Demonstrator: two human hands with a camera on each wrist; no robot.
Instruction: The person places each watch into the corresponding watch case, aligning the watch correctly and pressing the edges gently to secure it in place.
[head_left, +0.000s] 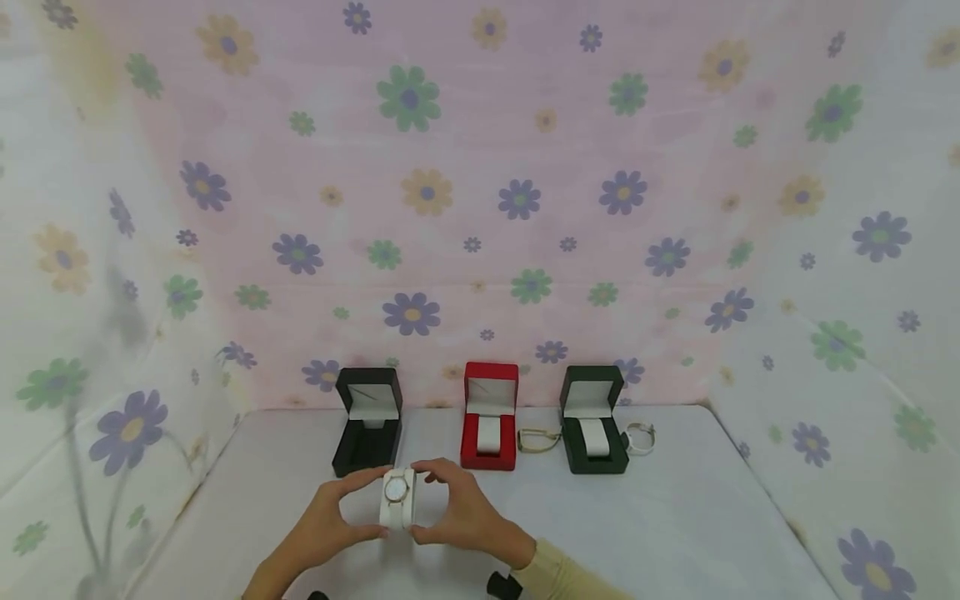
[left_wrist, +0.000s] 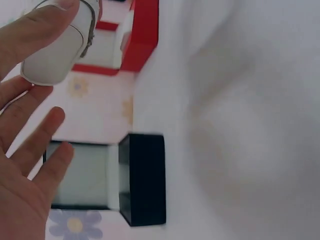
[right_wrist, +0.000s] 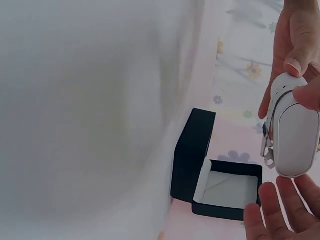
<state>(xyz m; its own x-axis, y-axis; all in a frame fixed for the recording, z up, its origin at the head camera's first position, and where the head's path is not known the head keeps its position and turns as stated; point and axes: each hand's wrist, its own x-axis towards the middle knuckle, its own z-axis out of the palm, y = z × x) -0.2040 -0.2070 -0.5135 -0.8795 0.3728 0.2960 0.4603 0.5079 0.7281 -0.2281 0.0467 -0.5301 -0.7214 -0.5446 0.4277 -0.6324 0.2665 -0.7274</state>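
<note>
A watch (head_left: 397, 489) with a round pale face and a gold-toned case is strapped round a white cushion (head_left: 407, 515). Both hands hold this cushion above the table, face up. My left hand (head_left: 324, 518) grips its left side between thumb and fingers; my right hand (head_left: 467, 515) pinches the right side. In the left wrist view the thumb lies over the cushion's end (left_wrist: 50, 62). The right wrist view shows the other oval end (right_wrist: 297, 142) and a buckle (right_wrist: 268, 150) underneath. Just beyond the hands, an open black watch box (head_left: 345, 450) has no cushion inside.
An open red box (head_left: 468, 450) and an open dark green box (head_left: 576, 458) stand further right, each with a white cushion. A gold-toned watch (head_left: 537, 440) lies beside the red one, a pale-strapped watch (head_left: 641, 437) beside the green. Behind hangs a flowered cloth (head_left: 480, 217).
</note>
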